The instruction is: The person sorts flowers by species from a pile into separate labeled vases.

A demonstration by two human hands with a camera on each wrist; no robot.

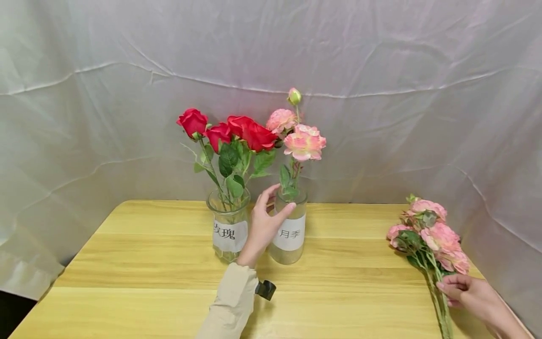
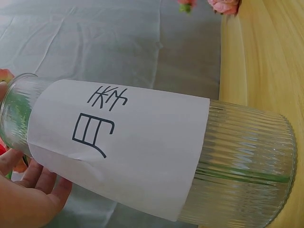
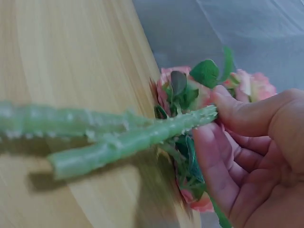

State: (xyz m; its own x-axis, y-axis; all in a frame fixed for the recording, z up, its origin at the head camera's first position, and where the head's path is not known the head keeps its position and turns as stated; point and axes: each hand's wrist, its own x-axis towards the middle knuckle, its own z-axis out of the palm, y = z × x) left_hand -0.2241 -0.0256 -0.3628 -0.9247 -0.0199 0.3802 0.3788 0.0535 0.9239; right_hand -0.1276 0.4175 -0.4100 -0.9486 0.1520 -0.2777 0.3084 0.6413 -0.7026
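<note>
My left hand holds a ribbed glass vase near its rim, thumb across the front and fingers at the side. Its white label bears black Chinese characters. Pink flowers with a bud stand in this vase, and a green stem shows through the glass. At the right of the table, my right hand pinches a green stem of a bunch of pink flowers. The bunch lies on the table with its blooms pointing away from me.
Left of the held vase stands a second glass vase with a white label and red roses. Both vases are close together on the wooden table. A grey cloth hangs behind and beside the table.
</note>
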